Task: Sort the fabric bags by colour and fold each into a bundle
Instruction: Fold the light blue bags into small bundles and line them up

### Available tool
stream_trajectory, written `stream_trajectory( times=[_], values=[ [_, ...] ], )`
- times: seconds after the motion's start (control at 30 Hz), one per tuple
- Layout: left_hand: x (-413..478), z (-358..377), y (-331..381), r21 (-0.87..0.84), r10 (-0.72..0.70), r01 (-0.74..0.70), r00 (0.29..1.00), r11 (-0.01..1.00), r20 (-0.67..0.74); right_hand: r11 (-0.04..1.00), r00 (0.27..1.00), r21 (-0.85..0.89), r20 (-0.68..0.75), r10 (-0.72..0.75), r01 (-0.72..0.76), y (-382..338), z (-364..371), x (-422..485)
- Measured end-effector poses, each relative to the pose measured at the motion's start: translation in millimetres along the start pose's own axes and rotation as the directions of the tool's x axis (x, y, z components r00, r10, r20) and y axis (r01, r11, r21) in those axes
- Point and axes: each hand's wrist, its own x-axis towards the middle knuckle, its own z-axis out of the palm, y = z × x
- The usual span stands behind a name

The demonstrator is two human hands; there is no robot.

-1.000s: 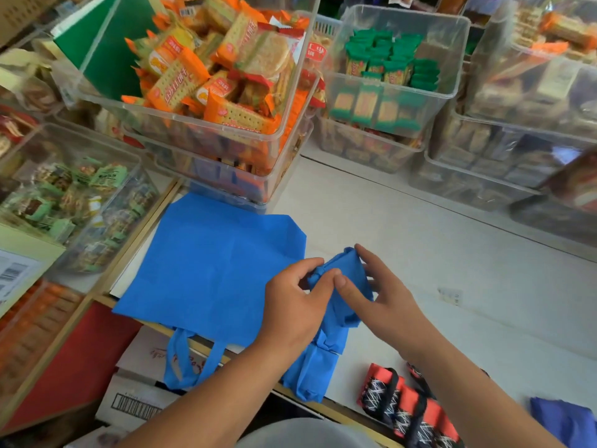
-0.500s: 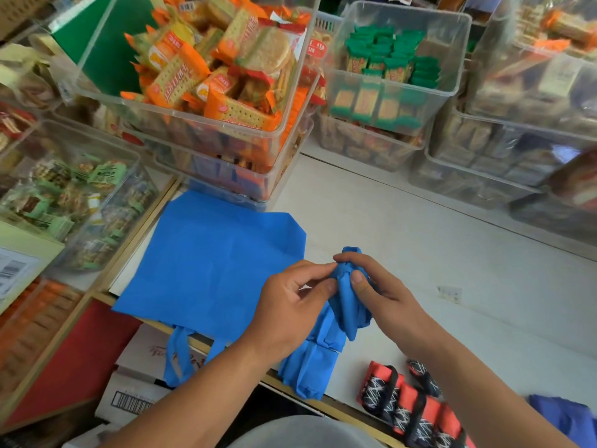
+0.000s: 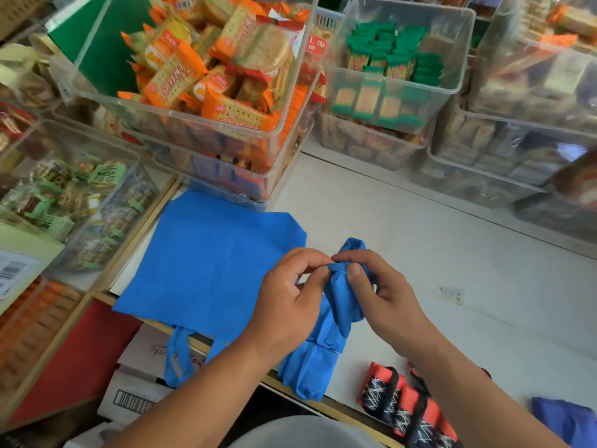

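Left hand [image 3: 287, 305] and right hand [image 3: 386, 302] are pinching the rolled blue bag [image 3: 337, 297] (mid-bundle); tucking its end is probably coming next.

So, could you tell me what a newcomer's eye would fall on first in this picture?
At mid-frame, the left hand and right hand pinch a bunched blue bag above the white counter. A second blue bag lies flat to their left, its handles hanging over the counter's edge. Behind it, a clear bin brims with orange biscuit packs.
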Motion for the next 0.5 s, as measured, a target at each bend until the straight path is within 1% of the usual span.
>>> stream_trajectory(
  times=[0.03,0.07,0.1,0.13,0.23,0.37,0.43,0.5],
  values=[
    [0.2,2.7,1.2,-0.111,-0.109,0.109,0.994,0.988,0.007,1.0,1.0,-0.027,-0.01,-0.003,0.003,0.7,0.5,0.4],
    [0.4,4.6,1.9,-0.212,-0.219,0.222,0.975,0.952,0.041,0.999,1.0,-0.044,-0.005,0.003,-0.004,3.2,-0.1,0.3],
    [1.4,4.3,2.1,-0.289,-0.295,0.308,0.951,0.906,0.088,0.999,1.0,-0.04,0.014,0.02,-0.019,5.4,-1.1,-0.3],
    [2.8,3.2,0.4,-0.332,-0.336,0.362,0.932,0.871,0.134,0.999,0.999,-0.029,0.037,0.035,-0.034,7.5,-2.8,-0.8],
    [8.0,-2.0,-2.8,-0.388,-0.361,0.443,0.893,0.809,0.268,0.999,0.995,-0.013,0.087,0.052,-0.051,4.7,-6.7,-2.0],
    [12.6,-8.9,-6.2,-0.431,-0.351,0.498,0.857,0.753,0.378,0.999,0.992,-0.033,0.126,0.027,-0.023,-1.7,-7.5,-1.5],
    [13.3,-8.6,-5.4,-0.425,-0.343,0.501,0.852,0.754,0.396,1.0,0.991,-0.018,0.135,0.02,-0.018,-0.8,-9.6,-2.2],
    [12.6,-6.5,-4.0,-0.39,-0.327,0.471,0.865,0.791,0.381,0.999,0.991,0.033,0.129,0.023,-0.028,0.3,-13.1,-2.6]
  ],
)
